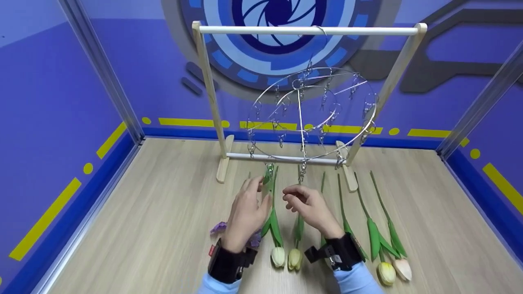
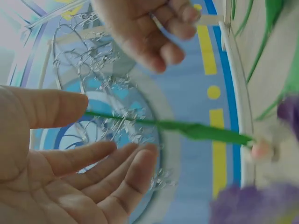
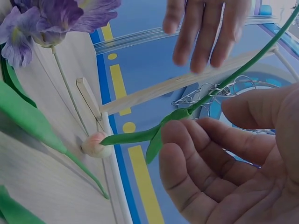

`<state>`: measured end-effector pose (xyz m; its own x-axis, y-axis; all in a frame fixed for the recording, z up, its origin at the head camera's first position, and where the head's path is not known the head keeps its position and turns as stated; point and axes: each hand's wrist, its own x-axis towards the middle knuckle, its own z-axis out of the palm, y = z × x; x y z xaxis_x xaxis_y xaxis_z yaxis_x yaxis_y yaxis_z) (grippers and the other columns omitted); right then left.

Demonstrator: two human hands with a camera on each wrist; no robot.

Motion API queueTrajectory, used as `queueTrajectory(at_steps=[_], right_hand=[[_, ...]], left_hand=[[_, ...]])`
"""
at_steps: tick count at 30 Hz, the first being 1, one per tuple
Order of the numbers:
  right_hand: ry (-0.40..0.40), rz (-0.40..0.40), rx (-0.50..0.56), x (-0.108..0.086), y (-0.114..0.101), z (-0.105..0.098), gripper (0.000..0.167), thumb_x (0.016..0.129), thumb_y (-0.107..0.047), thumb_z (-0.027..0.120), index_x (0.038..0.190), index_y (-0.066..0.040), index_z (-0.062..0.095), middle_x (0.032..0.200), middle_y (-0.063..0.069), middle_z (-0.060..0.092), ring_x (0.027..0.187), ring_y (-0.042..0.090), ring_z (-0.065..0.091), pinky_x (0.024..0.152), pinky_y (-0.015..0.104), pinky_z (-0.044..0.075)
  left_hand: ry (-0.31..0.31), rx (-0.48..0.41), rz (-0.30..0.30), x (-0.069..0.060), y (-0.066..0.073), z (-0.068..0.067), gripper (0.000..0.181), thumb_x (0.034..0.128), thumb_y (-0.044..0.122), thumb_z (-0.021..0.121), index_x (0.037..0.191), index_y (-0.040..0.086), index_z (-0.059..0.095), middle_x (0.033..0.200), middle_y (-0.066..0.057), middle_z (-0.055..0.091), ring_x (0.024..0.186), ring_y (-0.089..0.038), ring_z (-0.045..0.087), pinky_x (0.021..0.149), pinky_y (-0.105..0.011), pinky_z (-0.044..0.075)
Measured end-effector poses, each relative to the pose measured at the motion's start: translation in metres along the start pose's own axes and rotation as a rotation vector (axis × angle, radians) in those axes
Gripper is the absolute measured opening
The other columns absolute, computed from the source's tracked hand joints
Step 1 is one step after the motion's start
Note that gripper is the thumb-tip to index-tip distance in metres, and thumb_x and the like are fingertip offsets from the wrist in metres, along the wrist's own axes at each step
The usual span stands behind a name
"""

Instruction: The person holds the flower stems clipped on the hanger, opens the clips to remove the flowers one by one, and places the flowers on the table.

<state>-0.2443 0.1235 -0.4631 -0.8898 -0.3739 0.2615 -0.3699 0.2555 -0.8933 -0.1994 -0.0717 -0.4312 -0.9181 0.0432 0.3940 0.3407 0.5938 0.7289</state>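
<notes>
A tulip (image 2: pixel 201 133) with a pale pink bud (image 3: pixel 96 145) hangs bud down by its green stem, close to both hands; its upper end is hard to make out among the clips. My left hand (image 1: pixel 247 210) is beside the stem, its fingers extended and parted from the thumb, with nothing gripped. To the right, my right hand (image 1: pixel 310 210) has loosely bent fingers and a gap between thumb and forefinger; it holds nothing visible. Above both hands hangs a round wire hanger (image 1: pixel 301 118) with many small metal clips (image 1: pixel 302 171).
The hanger hooks over the top bar (image 1: pixel 261 30) of a wooden stand. On the table lie a white tulip (image 1: pixel 278 257), a yellowish tulip (image 1: pixel 295 259), and to the right another yellow tulip (image 1: pixel 386 273) and a pink one (image 1: pixel 403 269). A purple iris (image 1: pixel 218 228) lies under my left wrist.
</notes>
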Motion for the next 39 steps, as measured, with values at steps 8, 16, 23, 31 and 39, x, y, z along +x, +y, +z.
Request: queueTrajectory(at_steps=[8,16,23,31,39], right_hand=[[0.014,-0.003,0.017,0.001,-0.003,0.002,0.019,0.101,0.000,0.058,0.114,0.010,0.068,0.097,0.017,0.073,0.078,0.018,0.070,0.068,0.025,0.056],[0.025,-0.011,0.040,0.002,-0.002,0.003,0.018,0.101,0.000,0.059,0.113,0.010,0.068,0.097,0.018,0.073,0.078,0.017,0.069,0.068,0.024,0.056],[0.018,-0.052,0.066,0.003,-0.003,0.003,0.020,0.101,0.000,0.058,0.114,0.012,0.067,0.097,0.022,0.072,0.077,0.016,0.069,0.068,0.026,0.057],[0.014,-0.063,0.090,0.007,-0.005,0.005,0.020,0.101,0.001,0.058,0.114,0.014,0.066,0.099,0.025,0.072,0.078,0.015,0.069,0.068,0.025,0.057],[0.014,-0.055,0.102,0.010,-0.006,0.005,0.021,0.101,0.002,0.056,0.115,0.015,0.065,0.100,0.027,0.071,0.079,0.019,0.070,0.068,0.025,0.057]], left_hand=[[-0.025,-0.040,0.010,0.004,-0.010,0.016,0.057,0.1047,0.013,0.056,0.149,-0.016,0.037,0.148,-0.037,0.045,0.119,-0.047,0.061,0.100,-0.061,0.049],[-0.118,-0.156,-0.096,0.007,-0.016,0.022,0.056,0.1063,0.010,0.049,0.155,-0.010,0.031,0.148,-0.029,0.047,0.124,-0.041,0.056,0.099,-0.057,0.049],[-0.151,-0.178,-0.114,0.011,-0.020,0.027,0.056,0.1048,0.006,0.052,0.155,-0.009,0.033,0.152,-0.027,0.043,0.126,-0.040,0.054,0.097,-0.055,0.050],[-0.115,-0.116,-0.061,0.013,-0.021,0.031,0.057,0.0974,0.004,0.060,0.149,-0.010,0.042,0.150,-0.028,0.044,0.121,-0.041,0.057,0.096,-0.056,0.050],[-0.110,-0.098,-0.038,0.015,-0.022,0.032,0.049,0.1017,0.010,0.059,0.144,-0.011,0.047,0.146,-0.029,0.048,0.121,-0.042,0.060,0.100,-0.057,0.049]])
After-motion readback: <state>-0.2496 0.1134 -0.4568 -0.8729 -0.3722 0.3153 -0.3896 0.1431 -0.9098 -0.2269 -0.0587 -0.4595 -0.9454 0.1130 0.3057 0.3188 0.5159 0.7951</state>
